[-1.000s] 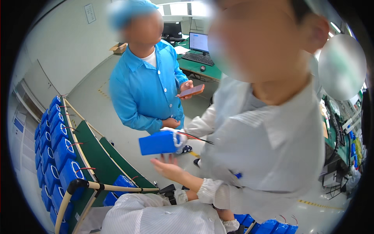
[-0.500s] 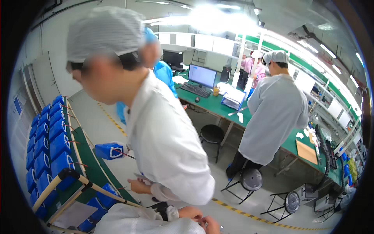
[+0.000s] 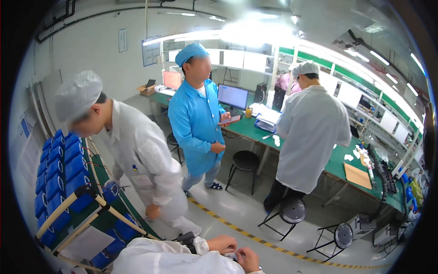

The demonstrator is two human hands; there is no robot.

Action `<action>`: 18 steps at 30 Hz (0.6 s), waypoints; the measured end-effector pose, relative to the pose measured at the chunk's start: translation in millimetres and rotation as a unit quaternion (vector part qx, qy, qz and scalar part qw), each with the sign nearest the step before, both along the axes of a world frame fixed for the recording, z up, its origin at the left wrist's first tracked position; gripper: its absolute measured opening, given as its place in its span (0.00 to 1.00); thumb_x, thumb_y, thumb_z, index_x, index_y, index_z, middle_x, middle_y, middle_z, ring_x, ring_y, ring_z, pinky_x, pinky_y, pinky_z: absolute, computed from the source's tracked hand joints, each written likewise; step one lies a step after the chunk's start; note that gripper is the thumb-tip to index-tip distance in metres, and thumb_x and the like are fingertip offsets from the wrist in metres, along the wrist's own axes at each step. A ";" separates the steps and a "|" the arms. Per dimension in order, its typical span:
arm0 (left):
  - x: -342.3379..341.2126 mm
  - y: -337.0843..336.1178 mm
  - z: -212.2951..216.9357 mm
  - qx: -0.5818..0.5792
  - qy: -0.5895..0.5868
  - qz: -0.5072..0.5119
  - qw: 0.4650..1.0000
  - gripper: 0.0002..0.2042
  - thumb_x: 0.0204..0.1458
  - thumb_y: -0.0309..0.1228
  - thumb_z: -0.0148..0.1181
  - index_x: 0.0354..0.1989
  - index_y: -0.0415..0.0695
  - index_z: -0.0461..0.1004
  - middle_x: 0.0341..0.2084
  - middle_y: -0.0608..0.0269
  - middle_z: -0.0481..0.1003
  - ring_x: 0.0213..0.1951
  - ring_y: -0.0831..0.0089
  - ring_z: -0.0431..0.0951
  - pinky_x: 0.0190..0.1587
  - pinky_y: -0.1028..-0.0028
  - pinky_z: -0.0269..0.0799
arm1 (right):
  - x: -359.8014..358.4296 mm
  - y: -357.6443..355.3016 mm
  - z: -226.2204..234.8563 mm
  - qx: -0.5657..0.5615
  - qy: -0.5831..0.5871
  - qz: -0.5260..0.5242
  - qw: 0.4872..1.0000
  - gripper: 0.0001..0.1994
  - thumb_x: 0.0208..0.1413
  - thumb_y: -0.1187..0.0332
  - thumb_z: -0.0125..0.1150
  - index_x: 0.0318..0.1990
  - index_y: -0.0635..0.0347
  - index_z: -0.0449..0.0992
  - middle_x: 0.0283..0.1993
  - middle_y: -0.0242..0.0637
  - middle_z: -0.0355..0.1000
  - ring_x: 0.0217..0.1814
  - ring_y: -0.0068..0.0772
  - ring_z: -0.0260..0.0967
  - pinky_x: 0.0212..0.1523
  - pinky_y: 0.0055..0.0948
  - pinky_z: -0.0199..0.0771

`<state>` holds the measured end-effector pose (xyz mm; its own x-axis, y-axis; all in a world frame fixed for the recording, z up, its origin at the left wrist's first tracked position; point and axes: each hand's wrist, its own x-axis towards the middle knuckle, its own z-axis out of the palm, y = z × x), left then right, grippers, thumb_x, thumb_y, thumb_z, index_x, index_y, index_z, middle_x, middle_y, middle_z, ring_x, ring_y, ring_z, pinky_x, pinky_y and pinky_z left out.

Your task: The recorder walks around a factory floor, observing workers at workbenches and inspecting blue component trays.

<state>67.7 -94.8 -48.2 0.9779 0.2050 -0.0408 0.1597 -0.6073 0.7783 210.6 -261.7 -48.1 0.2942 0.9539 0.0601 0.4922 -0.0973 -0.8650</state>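
Observation:
At the lower edge, my left hand (image 3: pixel 222 244) reaches in from a white sleeve with a black band at the wrist. My right hand (image 3: pixel 247 259) is close beside it, fingertips almost meeting. Both hands have their fingers curled in a pinch. Whatever sits between them, if anything, is too small and too hidden to make out. To the left stands a rack (image 3: pixel 82 192) of pale tubes with black joints, carrying several blue battery packs (image 3: pixel 75 166) with wires.
A co-worker in white (image 3: pixel 146 160) bends over the rack, one hand at a blue pack (image 3: pixel 111 191). Another person in blue (image 3: pixel 194 123) holds a phone-like device. A third, in white (image 3: pixel 312 132), faces the green workbench (image 3: pixel 335 171). Black stools (image 3: pixel 292 210) stand on the floor.
The white-clad co-worker has moved left and away from me, bringing the blue pack to the rack. The person in blue, earlier mostly hidden, shows in full. My hands remain close together.

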 end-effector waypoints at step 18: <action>12.5 -3.3 -1.9 0.108 -0.091 -0.019 0.990 0.06 0.55 0.36 0.61 0.35 0.48 0.76 0.32 0.64 0.74 0.36 0.63 0.77 0.38 0.63 0.69 | 8.0 -18.4 -23.6 0.077 -0.049 -0.104 0.990 0.07 0.50 0.69 0.68 0.32 0.60 0.76 0.29 0.41 0.75 0.31 0.39 0.76 0.36 0.31 0.75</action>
<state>80.2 -98.1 -50.1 0.9723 0.1527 0.1767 0.0033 -0.7658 0.6431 218.5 -280.1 -71.8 0.4691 0.8505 0.2380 0.5573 -0.0760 -0.8268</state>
